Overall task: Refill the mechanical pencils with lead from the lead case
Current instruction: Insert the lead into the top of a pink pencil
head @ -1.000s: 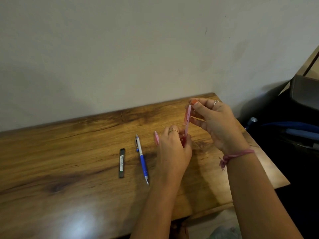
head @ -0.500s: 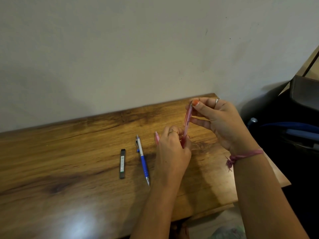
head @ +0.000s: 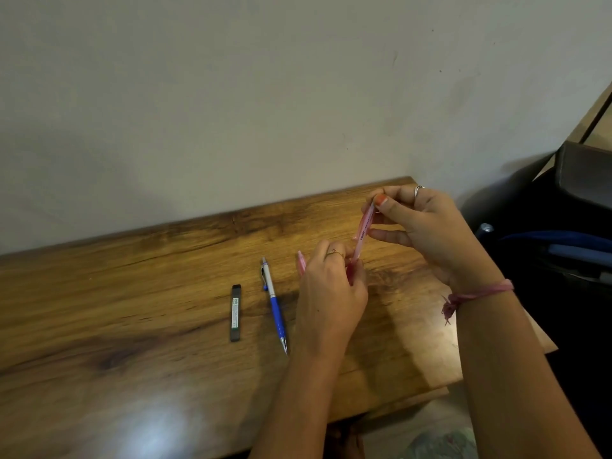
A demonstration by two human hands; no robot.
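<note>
On the worktop (head: 132, 326) nearest the person lie the dark lead case (head: 235, 313) and a blue pencil (head: 274, 304), side by side, apart, both untouched. Just beyond, the left hand (head: 331, 293) pinches the lower end of a pink pencil (head: 361, 231), held tilted above the wood; the right hand (head: 427, 226) pinches its upper end, fingers curled. A second pink piece (head: 301, 263) shows behind the left hand. Likely the pencil is being opened; next comes fetching lead from the case.

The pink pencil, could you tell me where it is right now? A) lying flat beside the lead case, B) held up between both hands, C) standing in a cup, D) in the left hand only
B: the pink pencil is pinched near its top by the right hand and at its lower end by the left hand, above the table.
</note>
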